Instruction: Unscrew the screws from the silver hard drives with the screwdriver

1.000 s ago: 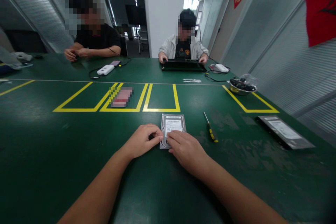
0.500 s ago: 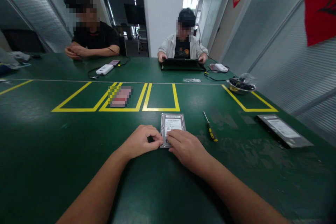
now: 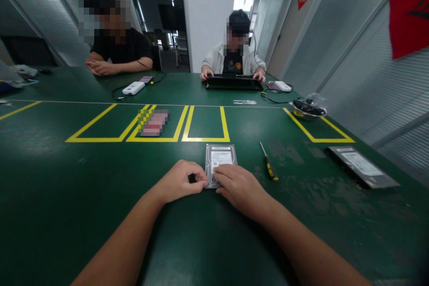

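A silver hard drive [image 3: 221, 156] with a white label lies on the green table in front of me. My left hand [image 3: 182, 179] is closed in a pinch, thumb and forefinger meeting at the drive's near left corner. Across its near right part rests my right hand [image 3: 239, 187], fingers together on the top and thumb by the near edge; it covers that corner. A yellow and black screwdriver [image 3: 270, 169] lies to the right, its shaft pointing away from me.
Another drive-like device [image 3: 362, 167] with a white label lies far right. Behind it stands a metal bowl [image 3: 308, 115] of dark items. Yellow tape [image 3: 154, 140] marks the table; a blurred pink item [image 3: 154, 123] lies in one outline. Across sit two people, one holding a dark flat panel [image 3: 234, 82].
Both my hands stay at the hard drive with hardly any movement. Across the table, the person in black has shifted their clasped hands slightly.
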